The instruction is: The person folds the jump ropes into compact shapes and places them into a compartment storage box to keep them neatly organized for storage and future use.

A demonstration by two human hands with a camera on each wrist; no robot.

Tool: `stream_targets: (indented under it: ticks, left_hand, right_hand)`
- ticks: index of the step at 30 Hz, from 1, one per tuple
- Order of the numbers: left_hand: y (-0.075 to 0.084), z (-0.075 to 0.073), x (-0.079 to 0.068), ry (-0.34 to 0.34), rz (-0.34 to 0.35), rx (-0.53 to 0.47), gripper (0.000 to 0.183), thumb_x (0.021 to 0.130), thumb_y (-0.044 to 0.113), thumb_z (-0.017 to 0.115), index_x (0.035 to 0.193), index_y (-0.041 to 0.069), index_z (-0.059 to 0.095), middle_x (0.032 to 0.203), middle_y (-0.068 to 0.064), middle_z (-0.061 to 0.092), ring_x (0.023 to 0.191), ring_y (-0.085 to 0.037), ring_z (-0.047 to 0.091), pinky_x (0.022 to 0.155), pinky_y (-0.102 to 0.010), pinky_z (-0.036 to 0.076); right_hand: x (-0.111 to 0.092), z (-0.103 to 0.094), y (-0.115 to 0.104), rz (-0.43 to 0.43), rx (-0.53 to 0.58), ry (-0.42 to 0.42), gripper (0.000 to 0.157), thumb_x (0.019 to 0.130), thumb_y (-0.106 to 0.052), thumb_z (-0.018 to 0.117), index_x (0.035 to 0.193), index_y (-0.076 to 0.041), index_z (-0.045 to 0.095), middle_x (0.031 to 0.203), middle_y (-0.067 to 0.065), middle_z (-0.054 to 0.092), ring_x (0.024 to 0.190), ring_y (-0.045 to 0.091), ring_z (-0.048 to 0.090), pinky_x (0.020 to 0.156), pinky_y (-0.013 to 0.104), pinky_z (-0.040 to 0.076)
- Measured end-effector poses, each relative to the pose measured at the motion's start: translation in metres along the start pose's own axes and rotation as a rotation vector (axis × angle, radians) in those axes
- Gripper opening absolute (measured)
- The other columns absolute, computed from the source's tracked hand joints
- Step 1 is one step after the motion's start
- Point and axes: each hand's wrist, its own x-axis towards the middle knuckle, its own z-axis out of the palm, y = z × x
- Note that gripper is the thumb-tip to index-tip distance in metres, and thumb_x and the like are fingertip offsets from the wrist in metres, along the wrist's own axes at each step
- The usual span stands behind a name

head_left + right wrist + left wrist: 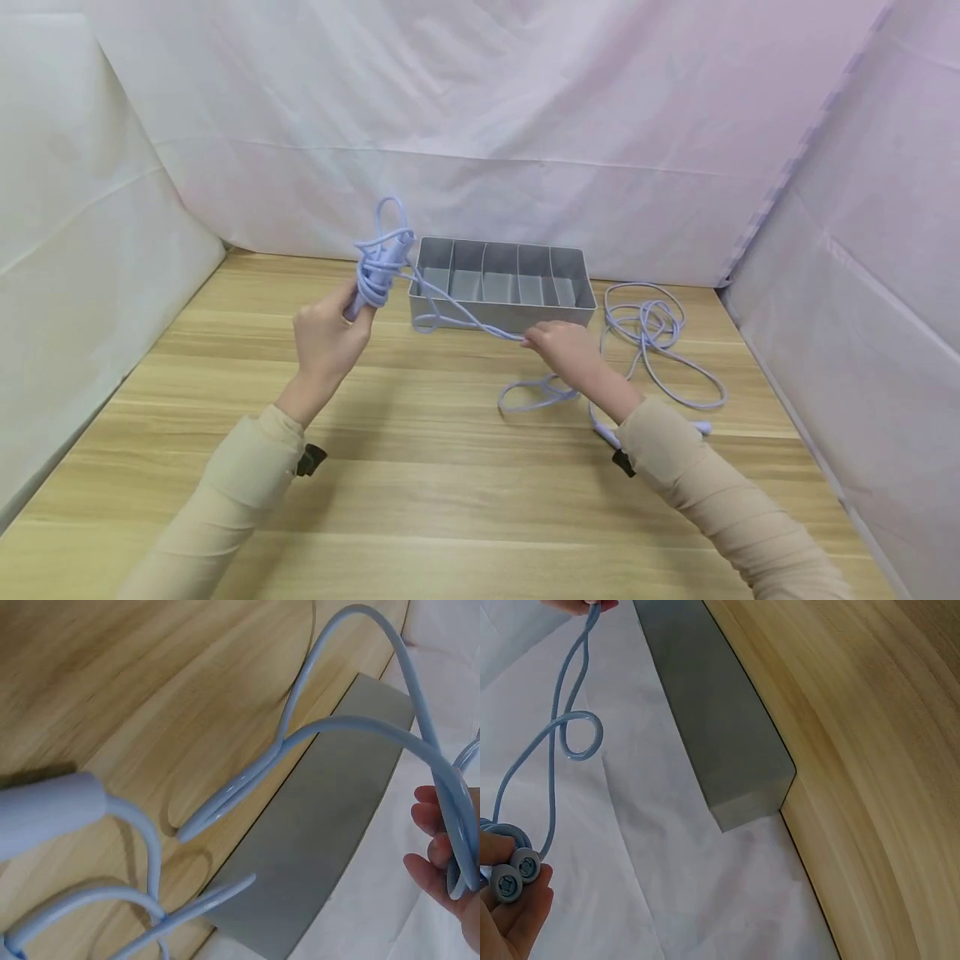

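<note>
My left hand (330, 333) grips two lavender-blue jump rope handles (388, 258) side by side, with rope wound round them several times. Their round ends (526, 864) poke out between thumb and fingers in the left wrist view. From this bundle a doubled length of rope (468, 315) stretches to my right hand (566, 350), which pinches it in front of the box. In the right wrist view, loops of rope (360, 724) hang from the fingers (427, 877). A loose loop (525, 407) shows below my right hand.
A grey box (502, 315) with several compartments stands at the back of the wooden table (450, 483). Right of it lies a second jump rope (652, 325) in loose coils, one handle (702, 427) partly behind my right sleeve. White cloth (487, 100) encloses the back and sides.
</note>
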Motion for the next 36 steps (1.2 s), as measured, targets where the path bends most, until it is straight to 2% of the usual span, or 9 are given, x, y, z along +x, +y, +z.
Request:
stream_targets:
  ticks: [5, 10, 14, 21, 25, 27, 30, 33, 36]
  left_hand:
    - [-0.006, 0.003, -0.003, -0.028, -0.053, 0.011, 0.013, 0.074, 0.003, 0.065, 0.085, 0.0, 0.069, 0.047, -0.008, 0.055, 0.038, -0.01, 0.027, 0.038, -0.028, 0.023]
    - [-0.008, 0.006, -0.004, -0.085, -0.105, 0.036, 0.021, 0.075, 0.008, 0.066, 0.094, 0.0, 0.069, 0.063, -0.012, 0.066, 0.039, -0.015, 0.042, 0.039, -0.029, 0.03]
    - [-0.01, 0.008, -0.007, -0.153, -0.134, 0.043, 0.024, 0.075, 0.011, 0.067, 0.096, 0.0, 0.068, 0.064, -0.012, 0.067, 0.04, -0.017, 0.048, 0.04, -0.03, 0.032]
    - [-0.013, 0.012, -0.013, -0.25, -0.167, 0.076, 0.021, 0.075, 0.012, 0.063, 0.091, -0.001, 0.069, 0.054, -0.008, 0.063, 0.039, -0.013, 0.038, 0.038, -0.028, 0.026]
    - [-0.014, 0.015, -0.014, -0.294, -0.166, 0.121, 0.014, 0.075, 0.012, 0.062, 0.08, 0.001, 0.068, 0.048, -0.003, 0.056, 0.038, -0.011, 0.033, 0.038, -0.028, 0.023]
    - [-0.014, 0.016, -0.014, -0.315, -0.159, 0.149, 0.012, 0.076, 0.013, 0.06, 0.072, 0.003, 0.065, 0.045, -0.001, 0.05, 0.038, -0.011, 0.03, 0.037, -0.027, 0.022]
    - [-0.012, 0.017, -0.014, -0.357, -0.153, 0.208, 0.02, 0.078, 0.013, 0.058, 0.059, 0.007, 0.053, 0.043, 0.0, 0.044, 0.038, -0.012, 0.03, 0.037, -0.027, 0.021]
    - [-0.009, 0.018, -0.014, -0.409, -0.139, 0.271, 0.024, 0.078, 0.014, 0.058, 0.057, 0.01, 0.047, 0.044, -0.001, 0.041, 0.038, -0.016, 0.032, 0.036, -0.029, 0.023]
    - [-0.006, 0.02, -0.016, -0.477, -0.117, 0.327, 0.019, 0.076, 0.013, 0.059, 0.061, 0.007, 0.05, 0.045, -0.002, 0.042, 0.038, -0.018, 0.035, 0.034, -0.029, 0.025]
  right_hand:
    - [-0.003, -0.01, -0.01, -0.141, -0.11, 0.001, 0.01, 0.078, -0.017, 0.068, 0.078, -0.007, 0.066, 0.072, 0.0, 0.062, 0.062, 0.014, 0.057, 0.057, 0.024, 0.05]
    - [-0.002, -0.023, -0.026, -0.289, -0.212, -0.002, 0.011, 0.078, -0.019, 0.068, 0.079, -0.008, 0.066, 0.077, -0.001, 0.065, 0.072, 0.014, 0.059, 0.072, 0.024, 0.05]
    - [-0.001, -0.033, -0.034, -0.353, -0.288, 0.008, 0.008, 0.076, -0.014, 0.069, 0.081, -0.008, 0.067, 0.078, -0.001, 0.065, 0.074, 0.014, 0.056, 0.077, 0.024, 0.048]
    - [0.004, -0.058, -0.048, -0.482, -0.385, 0.075, 0.011, 0.075, -0.01, 0.071, 0.085, -0.008, 0.069, 0.079, -0.001, 0.064, 0.071, 0.013, 0.051, 0.068, 0.02, 0.047]
    - [0.009, -0.07, -0.056, -0.559, -0.454, 0.122, 0.009, 0.077, -0.01, 0.068, 0.086, -0.008, 0.068, 0.08, 0.0, 0.062, 0.075, 0.014, 0.053, 0.07, 0.021, 0.047]
    - [0.011, -0.075, -0.058, -0.584, -0.481, 0.147, 0.005, 0.082, -0.007, 0.063, 0.086, -0.007, 0.067, 0.081, 0.001, 0.062, 0.075, 0.015, 0.052, 0.072, 0.021, 0.047]
    - [0.013, -0.08, -0.058, -0.612, -0.507, 0.184, 0.019, 0.091, 0.001, 0.049, 0.086, -0.006, 0.066, 0.082, 0.002, 0.062, 0.074, 0.015, 0.05, 0.074, 0.021, 0.047]
    - [0.015, -0.085, -0.06, -0.63, -0.513, 0.223, 0.034, 0.095, 0.005, 0.033, 0.086, -0.005, 0.064, 0.083, 0.002, 0.06, 0.074, 0.015, 0.048, 0.075, 0.021, 0.046]
    - [0.019, -0.088, -0.061, -0.651, -0.514, 0.272, 0.035, 0.096, 0.005, 0.031, 0.085, -0.005, 0.062, 0.082, 0.002, 0.058, 0.075, 0.016, 0.048, 0.078, 0.022, 0.046]
